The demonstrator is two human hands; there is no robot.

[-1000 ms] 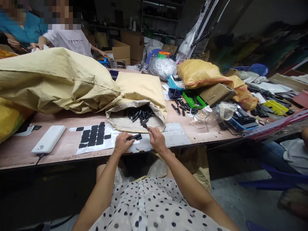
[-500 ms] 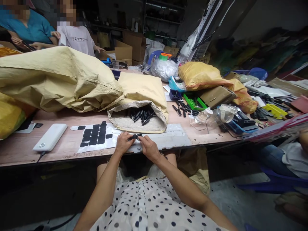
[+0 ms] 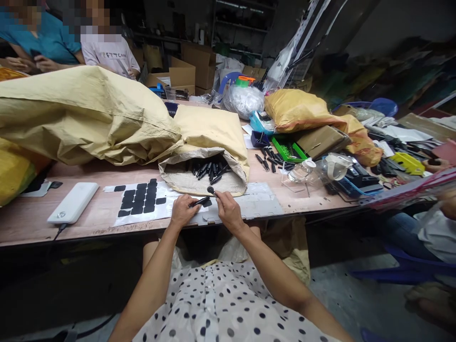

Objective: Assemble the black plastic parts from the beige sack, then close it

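My left hand (image 3: 182, 210) is closed around a slim black part (image 3: 200, 202), shaped like a pen, with a wider flat end pointing right. In my right hand (image 3: 229, 212) a small round black piece (image 3: 211, 190) is pinched between thumb and fingertips, apart from the slim part. Both hands are over a grey board (image 3: 258, 202) at the table's front edge. Just beyond them lies a cream sack (image 3: 213, 126), its mouth open towards me, with several similar black parts (image 3: 211, 169) inside. Left of my hands is a white sheet bearing black rounded stickers (image 3: 139, 197).
A white power bank (image 3: 73, 203) with a cable lies at the left. A large beige sack (image 3: 89, 114) fills the left side. On the right are a green tray (image 3: 289, 150), a clear jug (image 3: 335, 166) and a yellow sack (image 3: 299, 111). Two people stand across the table.
My right hand has drawn away slightly to the right and up from my left, with the round black piece now apart from the slim part. The left hand stays in place.
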